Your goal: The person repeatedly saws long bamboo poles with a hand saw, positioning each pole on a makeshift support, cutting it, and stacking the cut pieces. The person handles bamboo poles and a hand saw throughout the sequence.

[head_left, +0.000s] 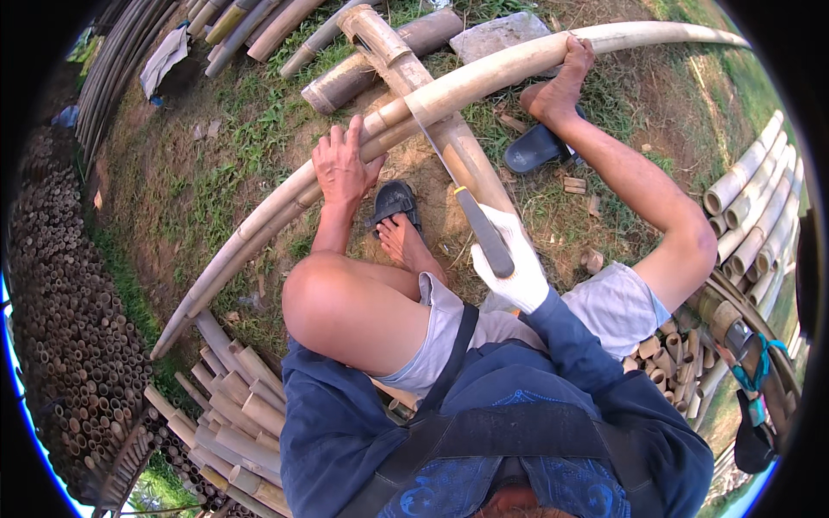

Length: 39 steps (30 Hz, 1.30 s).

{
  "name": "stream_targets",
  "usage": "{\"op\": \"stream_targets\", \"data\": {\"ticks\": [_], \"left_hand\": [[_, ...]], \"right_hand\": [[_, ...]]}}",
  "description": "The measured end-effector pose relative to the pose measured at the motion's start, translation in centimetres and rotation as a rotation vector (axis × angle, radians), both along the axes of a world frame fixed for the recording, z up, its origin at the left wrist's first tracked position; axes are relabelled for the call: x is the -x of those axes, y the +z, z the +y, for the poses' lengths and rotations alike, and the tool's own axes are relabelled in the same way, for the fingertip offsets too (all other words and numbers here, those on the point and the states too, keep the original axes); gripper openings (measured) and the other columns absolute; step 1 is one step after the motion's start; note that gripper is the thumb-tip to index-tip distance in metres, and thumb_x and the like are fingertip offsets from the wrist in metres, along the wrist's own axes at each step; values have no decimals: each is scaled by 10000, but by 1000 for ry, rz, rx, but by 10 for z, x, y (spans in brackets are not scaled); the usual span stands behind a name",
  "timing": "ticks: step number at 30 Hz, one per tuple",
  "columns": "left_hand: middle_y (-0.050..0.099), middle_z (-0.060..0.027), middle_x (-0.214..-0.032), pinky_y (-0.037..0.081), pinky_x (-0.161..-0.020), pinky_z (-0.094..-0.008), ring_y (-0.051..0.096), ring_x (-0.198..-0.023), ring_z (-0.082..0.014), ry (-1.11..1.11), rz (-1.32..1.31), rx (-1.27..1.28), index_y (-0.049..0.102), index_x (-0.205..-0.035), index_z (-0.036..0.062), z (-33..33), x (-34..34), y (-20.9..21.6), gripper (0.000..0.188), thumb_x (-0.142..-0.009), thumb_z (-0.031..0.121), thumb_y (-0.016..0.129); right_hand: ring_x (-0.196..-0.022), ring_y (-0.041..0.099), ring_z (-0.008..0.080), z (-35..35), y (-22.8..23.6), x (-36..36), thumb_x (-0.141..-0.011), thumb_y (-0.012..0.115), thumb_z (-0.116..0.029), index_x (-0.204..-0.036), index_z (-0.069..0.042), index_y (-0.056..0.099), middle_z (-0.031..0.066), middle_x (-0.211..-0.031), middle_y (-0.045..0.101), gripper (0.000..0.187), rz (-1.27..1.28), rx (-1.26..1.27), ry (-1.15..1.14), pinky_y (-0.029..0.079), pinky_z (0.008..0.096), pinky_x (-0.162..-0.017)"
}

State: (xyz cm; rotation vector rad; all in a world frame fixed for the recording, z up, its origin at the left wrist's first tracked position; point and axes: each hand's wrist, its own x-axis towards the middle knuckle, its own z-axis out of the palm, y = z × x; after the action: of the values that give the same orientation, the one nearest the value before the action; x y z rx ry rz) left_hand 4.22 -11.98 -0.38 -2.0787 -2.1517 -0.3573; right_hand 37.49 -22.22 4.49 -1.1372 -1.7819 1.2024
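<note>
A long pale bamboo pole (492, 82) crosses in front of me, with a thinner cut-looking length along its left part. My left hand (341, 164), bare, grips this left part, its fingers over the top and the thumb below. In a white knitted glove, my right hand (516, 268) is closed round the dark grey handle of a handsaw (482, 231). The thin saw blade runs up from the yellow-edged handle to the pole, touching it just right of my left hand. My bare right foot (557, 91) presses on the pole farther right. A thick bamboo support (471, 160) lies beneath it.
A dark bamboo log (380, 60) and a flat stone (499, 36) lie beyond the pole. A black sandal (534, 148) sits near my raised foot. Cut bamboo pieces (246, 423) are piled at the lower left, with longer poles (751, 194) at the right.
</note>
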Motion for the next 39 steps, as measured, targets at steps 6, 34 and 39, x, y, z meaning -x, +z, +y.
{"op": "stream_targets", "data": {"ticks": [6, 34, 39], "left_hand": [[617, -127, -1160, 506, -921, -494, 634, -1068, -346, -22, -5, 34, 568, -1517, 178, 8, 10, 8, 944, -723, 507, 959], [808, -224, -1095, 598, -957, -517, 783, -1065, -396, -61, -164, 382, 631, -1427, 104, 44, 10, 15, 897, -734, 616, 881], [813, -197, -1134, 605, -945, -511, 781, -1050, -408, 1, -205, 450, 688, -1301, 87, 59, 6, 21, 764, -706, 530, 872]], "right_hand": [[-1407, 571, 263, 70, -23, 85, -943, 760, -23, -1561, -16, 484, 167, -1499, 583, 677, 185, 16, -62, 446, 367, -1195], [-1401, 600, 258, -11, -5, 22, -940, 755, 6, -1549, -24, 514, 163, -1484, 608, 655, 60, -68, -137, 470, 381, -1186], [-1375, 626, 261, -10, 0, 27, -931, 780, -28, -1540, -25, 533, 159, -1469, 631, 657, 91, -50, -140, 488, 372, -1165]]}}
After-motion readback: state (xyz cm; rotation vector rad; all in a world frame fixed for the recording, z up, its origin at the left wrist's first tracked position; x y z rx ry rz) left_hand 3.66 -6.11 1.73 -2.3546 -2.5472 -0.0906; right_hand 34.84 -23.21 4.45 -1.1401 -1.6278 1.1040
